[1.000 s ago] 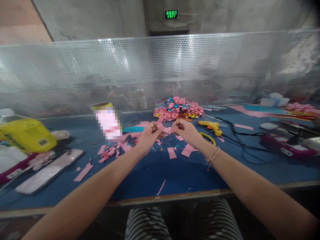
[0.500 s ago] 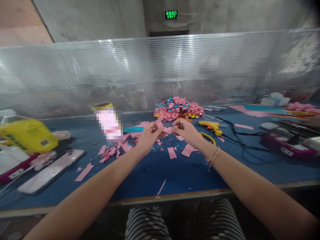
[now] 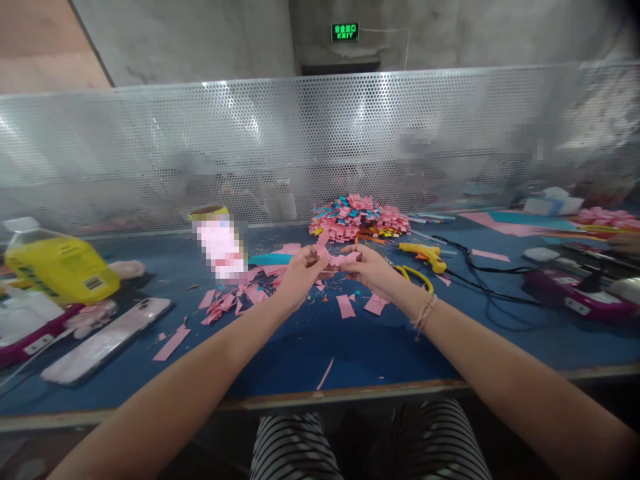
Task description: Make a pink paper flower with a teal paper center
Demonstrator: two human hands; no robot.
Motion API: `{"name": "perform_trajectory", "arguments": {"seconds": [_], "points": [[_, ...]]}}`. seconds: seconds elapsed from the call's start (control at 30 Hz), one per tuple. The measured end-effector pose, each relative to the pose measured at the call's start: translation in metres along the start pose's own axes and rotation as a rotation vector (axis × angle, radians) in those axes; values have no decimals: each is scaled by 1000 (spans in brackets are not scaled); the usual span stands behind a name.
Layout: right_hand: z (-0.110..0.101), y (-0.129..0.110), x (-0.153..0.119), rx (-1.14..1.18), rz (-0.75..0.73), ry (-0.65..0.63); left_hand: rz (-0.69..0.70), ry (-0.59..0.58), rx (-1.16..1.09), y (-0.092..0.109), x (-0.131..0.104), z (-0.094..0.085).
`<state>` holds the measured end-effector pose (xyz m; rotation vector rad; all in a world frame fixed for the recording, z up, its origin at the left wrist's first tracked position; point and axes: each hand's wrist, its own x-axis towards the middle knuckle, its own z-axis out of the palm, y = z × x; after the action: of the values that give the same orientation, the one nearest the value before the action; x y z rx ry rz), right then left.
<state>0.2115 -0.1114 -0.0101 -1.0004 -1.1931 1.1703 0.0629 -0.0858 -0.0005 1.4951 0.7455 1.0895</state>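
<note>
Between my two hands is a small pink paper flower (image 3: pixel 327 256), held just above the table. My left hand (image 3: pixel 303 275) pinches it from the left, thumb and fingers closed. From the right, my right hand (image 3: pixel 369 267) has its fingertips closed on the flower's other side. Part of the flower is hidden behind the fingers. Pink paper scraps (image 3: pixel 240 297) lie below and left of my hands. Just behind stands a heap of pink, blue and yellow fringed paper flowers (image 3: pixel 357 217).
To the right lie a yellow glue gun (image 3: pixel 424 256), yellow-handled scissors (image 3: pixel 417 277) and a purple power strip (image 3: pixel 575 293). At left are a phone (image 3: pixel 107 340) and a yellow bottle (image 3: pixel 60 267). A perforated metal screen (image 3: pixel 270 147) borders the table's back.
My right hand has lowered slightly and its fingers have shifted on the pink flower. The left hand stays nearly in place. The whole view has moved a little.
</note>
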Motion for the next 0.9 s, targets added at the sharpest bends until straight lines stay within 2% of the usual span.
{"name": "perform_trajectory", "arguments": {"seconds": [0.33, 0.9], "points": [[3, -9, -4, 45, 35, 18, 5, -1, -6, 1, 0, 0], [-1, 7, 5, -147, -104, 55, 8, 5, -12, 3, -1, 2]]}}
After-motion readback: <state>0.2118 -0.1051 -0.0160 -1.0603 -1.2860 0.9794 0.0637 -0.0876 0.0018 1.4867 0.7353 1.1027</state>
